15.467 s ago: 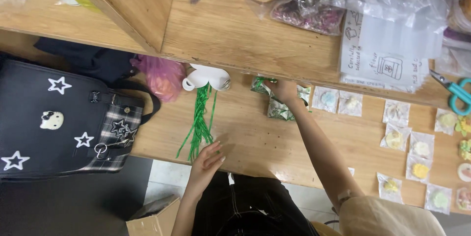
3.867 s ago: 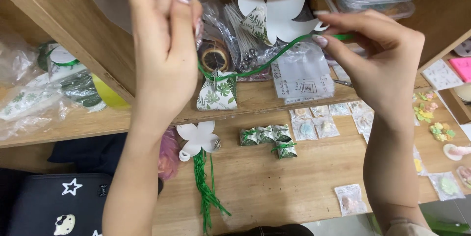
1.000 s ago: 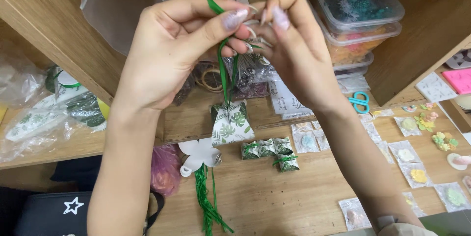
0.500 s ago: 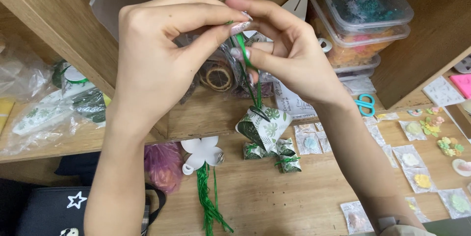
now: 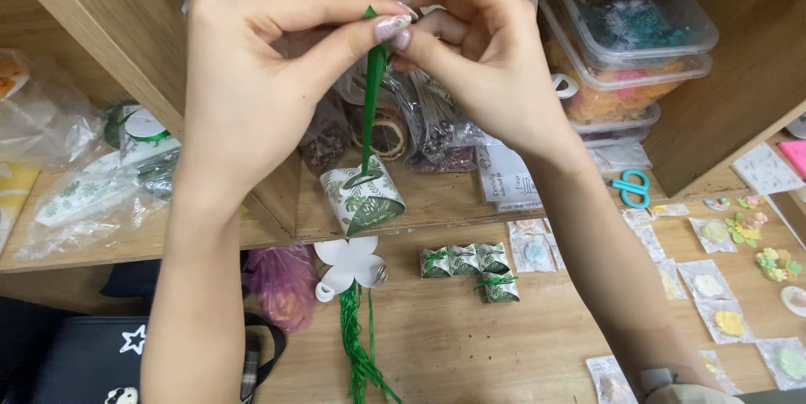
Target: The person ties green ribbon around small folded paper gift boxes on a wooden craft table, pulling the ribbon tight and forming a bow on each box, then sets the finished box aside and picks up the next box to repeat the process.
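Observation:
My left hand (image 5: 269,68) and my right hand (image 5: 478,51) are raised close together in front of the shelf. Both pinch the top of a green ribbon tie (image 5: 370,93) between thumb and fingers. From the tie hangs a small white gift box with a green leaf print (image 5: 363,198), tilted a little. Below it on the wooden table (image 5: 520,345) lie a white flower-shaped piece (image 5: 348,263) and a bundle of green ties (image 5: 359,345). Several finished leaf-print boxes (image 5: 470,265) sit in a cluster beside them.
Clear plastic tubs (image 5: 625,39) are stacked on the shelf at right, with blue scissors (image 5: 631,188) below. Small packets with pastel pieces (image 5: 714,286) cover the table's right side. Plastic bags (image 5: 92,177) lie at left, a pink bag (image 5: 285,286) and a dark star-patterned bag (image 5: 92,362) lower left.
Both hands stay together on the green tie. The hanging box has swung from right of centre back under my hands.

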